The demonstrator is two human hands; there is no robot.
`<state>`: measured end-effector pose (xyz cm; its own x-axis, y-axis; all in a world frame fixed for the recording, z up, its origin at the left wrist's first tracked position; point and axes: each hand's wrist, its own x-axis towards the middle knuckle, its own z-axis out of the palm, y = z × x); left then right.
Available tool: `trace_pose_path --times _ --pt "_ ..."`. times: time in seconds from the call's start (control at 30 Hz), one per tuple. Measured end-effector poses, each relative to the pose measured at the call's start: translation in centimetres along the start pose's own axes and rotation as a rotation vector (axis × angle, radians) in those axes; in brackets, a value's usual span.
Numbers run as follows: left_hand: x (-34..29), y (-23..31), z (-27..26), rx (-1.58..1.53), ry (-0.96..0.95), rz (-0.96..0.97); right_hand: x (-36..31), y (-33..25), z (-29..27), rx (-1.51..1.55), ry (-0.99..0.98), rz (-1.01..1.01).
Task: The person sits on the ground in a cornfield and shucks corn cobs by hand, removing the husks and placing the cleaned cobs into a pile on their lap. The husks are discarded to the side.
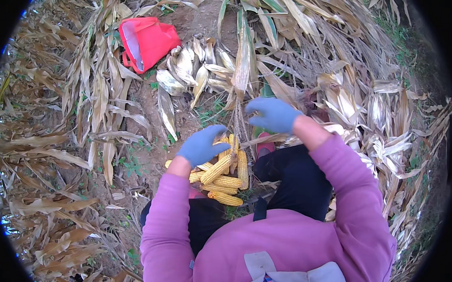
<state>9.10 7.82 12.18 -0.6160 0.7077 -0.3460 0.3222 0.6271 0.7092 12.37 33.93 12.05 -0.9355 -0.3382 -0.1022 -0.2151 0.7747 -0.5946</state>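
While the blue-gloved left hand [201, 146] bends loose, empty fingers beside long yellow corn cobs [219, 178] piled near, blue-gloved right hand [275, 115] farther right, fingers curved, holding nothing, soft red bag [157, 39] far left

A head-worn wide fisheye camera looks steeply down from close above the chest [277, 234], over the knees [297, 177], toward corn [217, 170] on the ground [147, 105].

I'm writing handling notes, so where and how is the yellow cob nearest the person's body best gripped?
Probably around the middle of the nearest cob, from above and the body side: it is long and rounded, lies roughly crosswise at the near edge of the pile, and no other cob rests on it.
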Motion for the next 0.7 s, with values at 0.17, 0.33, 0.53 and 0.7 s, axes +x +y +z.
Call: trace_pose_path --times 0.17,0.33,0.53,0.7 --pt "-3.2 4.6 -2.6 -0.307 -0.160 0.313 13.2 0.5 8.8 -0.084 -0.122 0.002" --pt "-2.1 -1.0 -1.0 -0.039 -0.048 0.339 18.7 8.2 13.4 -0.268 -0.104 0.000" --pt "-0.8 -3.5 -3.4 -0.035 -0.055 0.217 12.8 24.1 14.4 -0.440 -0.457 0.731" --pt "0.4 -5.0 -3.7 -0.055 -0.066 0.166 20.0 19.0 15.6 -0.133 -0.104 0.673"
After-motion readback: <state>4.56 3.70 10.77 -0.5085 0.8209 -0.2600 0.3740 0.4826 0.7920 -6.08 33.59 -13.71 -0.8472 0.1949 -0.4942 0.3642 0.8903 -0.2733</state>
